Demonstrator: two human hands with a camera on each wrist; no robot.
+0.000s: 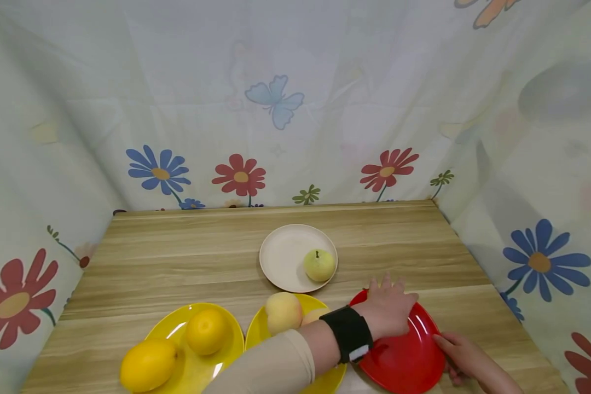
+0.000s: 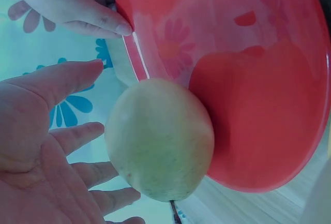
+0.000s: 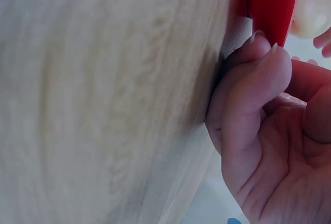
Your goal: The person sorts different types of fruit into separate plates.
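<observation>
A red plate (image 1: 399,361) lies at the right of the table. Over its far part my left hand (image 1: 388,309) reaches with fingers spread, hiding a pear in the head view. The left wrist view shows that pale yellow-green pear (image 2: 159,138), dark stem outward, at the plate's edge. My left fingertips (image 2: 93,131) are close beside it; whether they touch it I cannot tell. At the plate's right rim my right hand (image 1: 465,358) pinches the edge, thumb above and curled fingers (image 3: 253,89) below, against the wood.
A beige plate (image 1: 283,260) with another pear (image 1: 319,265) stands farther back. To the left, a yellow plate (image 1: 189,375) bears an orange (image 1: 207,331) and a yellow mango-like fruit (image 1: 149,365). A middle yellow plate (image 1: 259,328) with peaches (image 1: 283,313) lies partly under my left forearm.
</observation>
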